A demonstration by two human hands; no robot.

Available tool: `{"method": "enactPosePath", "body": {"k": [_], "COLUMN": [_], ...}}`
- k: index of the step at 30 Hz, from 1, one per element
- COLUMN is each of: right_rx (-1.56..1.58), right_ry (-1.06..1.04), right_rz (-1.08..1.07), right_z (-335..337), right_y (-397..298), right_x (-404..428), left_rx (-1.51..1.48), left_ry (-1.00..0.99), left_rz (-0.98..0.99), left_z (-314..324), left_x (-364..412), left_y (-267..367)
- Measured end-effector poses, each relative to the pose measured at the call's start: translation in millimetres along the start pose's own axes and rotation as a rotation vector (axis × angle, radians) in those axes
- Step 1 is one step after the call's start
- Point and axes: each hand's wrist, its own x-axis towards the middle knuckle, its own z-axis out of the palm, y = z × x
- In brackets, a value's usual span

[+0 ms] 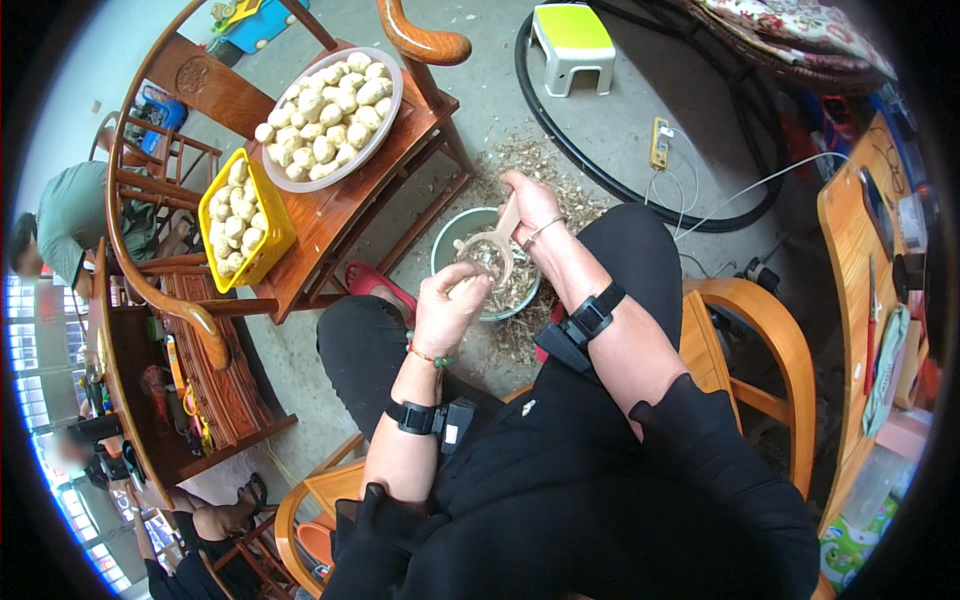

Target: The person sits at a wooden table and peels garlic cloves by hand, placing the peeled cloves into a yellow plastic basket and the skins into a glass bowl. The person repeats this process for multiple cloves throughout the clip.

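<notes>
My right hand [531, 202] grips the handle of a beige peeler [508, 219], whose wide ring-like head hangs over a pale green basin [436, 251]. Close to that head, my left hand [448, 304] pinches a small pale tuber [463, 286], mostly hidden by the fingers. Brown and white peelings [517, 289] lie in the basin on the floor between my feet. To the left, a round translucent bowl [271, 174] heaped with peeled tubers [330, 112] rests on a wooden armchair seat [337, 217]. A yellow plastic basket [274, 244] beside it holds more tubers.
Peel scraps [547, 169] litter the concrete around the basin. A green-topped stool [574, 34], a black hoop-shaped tube [570, 156] and a yellow power strip [659, 142] are ahead. A wooden table [844, 217] stands at right. Two people are at the left, one in a striped shirt [71, 210].
</notes>
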Motion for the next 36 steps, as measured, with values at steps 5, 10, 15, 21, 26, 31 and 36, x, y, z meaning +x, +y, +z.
{"method": "enactPosePath", "body": {"k": [5,10,15,21,26,31,36], "right_rx": [-0.009,-0.136,-0.271,-0.383,-0.478,-0.713,-0.34], "right_ry": [-0.019,-0.041,0.01,-0.019,-0.087,0.136,-0.013], "right_rz": [-0.007,-0.23,-0.504,-0.589,-0.645,-0.866,-0.602], "right_z": [0.3,-4.9,-0.8,2.0,6.1,0.8,-0.6], "right_y": [-1.4,-2.0,-7.4,4.1,16.2,0.8,-0.5], "right_x": [-3.3,8.7,3.8,3.5,-8.3,4.4,3.4], "left_rx": [-0.102,-0.049,-0.608,-0.649,-0.73,-0.88,-0.367], "left_ry": [0.24,0.238,0.135,0.15,0.21,-0.073,0.291], "left_rz": [-0.123,-0.236,-0.463,-0.49,-0.538,-0.473,-0.247], "left_z": [-5.1,-3.4,-8.7,-8.5,-6.3,-14.0,-6.0], "left_x": [7.7,9.4,8.6,10.7,11.6,10.1,13.5], "left_y": [1.8,-3.0,0.2,-4.1,-7.7,-8.4,-18.4]}}
